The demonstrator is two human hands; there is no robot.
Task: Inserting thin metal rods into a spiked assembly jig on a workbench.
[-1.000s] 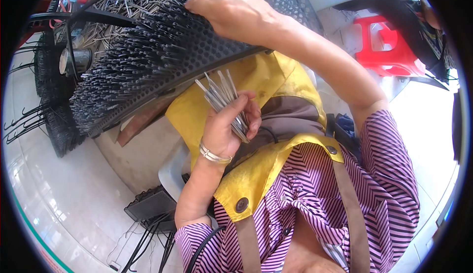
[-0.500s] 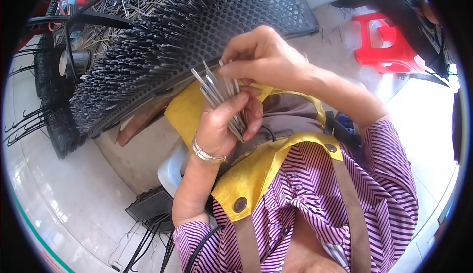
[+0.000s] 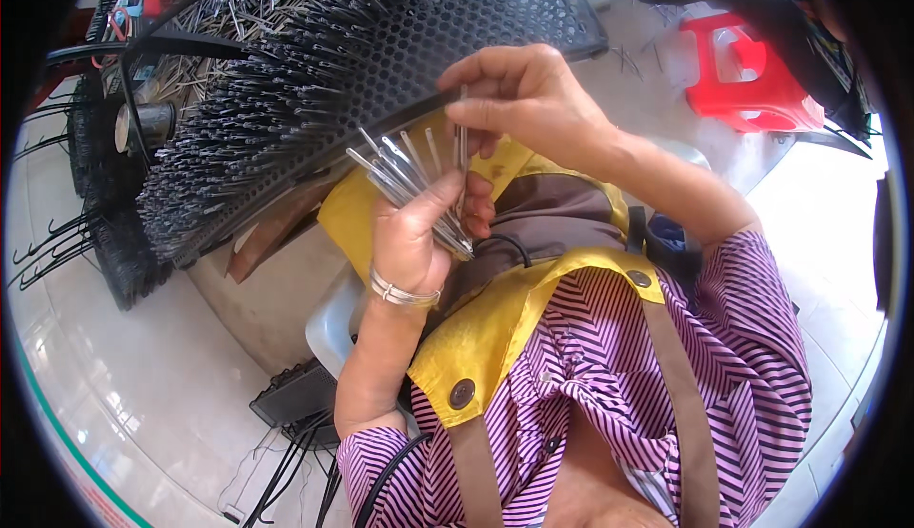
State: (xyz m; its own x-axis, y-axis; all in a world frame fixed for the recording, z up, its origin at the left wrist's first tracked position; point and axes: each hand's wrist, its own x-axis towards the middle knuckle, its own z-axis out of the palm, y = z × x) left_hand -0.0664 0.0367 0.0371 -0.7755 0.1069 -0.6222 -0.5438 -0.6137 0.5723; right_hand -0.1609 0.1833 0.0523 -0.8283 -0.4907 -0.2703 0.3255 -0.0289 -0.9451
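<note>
My left hand [image 3: 411, 242] is closed around a fanned bundle of thin metal rods [image 3: 392, 172]. Their upper ends stick out toward the tray, and their lower ends show below my fingers. Just above, my right hand [image 3: 543, 99] pinches a single metal rod [image 3: 462, 142] between thumb and fingers; its lower part reaches down to my left fingers. Beyond both hands slants a black perforated tray [image 3: 519, 19], with many dark rods [image 3: 238, 133] standing in its holes on the left. Bare holes show on its right side.
Loose rods [image 3: 252, 4] lie heaped behind the tray, near a metal can [image 3: 152, 126]. Black hooked racks [image 3: 100, 214] stand at the left. A red plastic stool [image 3: 752, 99] is at the right. My yellow and brown apron [image 3: 562, 209] lies across my lap.
My right hand has moved slightly up and right, drawing one rod apart from the bundle. The bundle in my left hand has fanned wider and tilted a little left.
</note>
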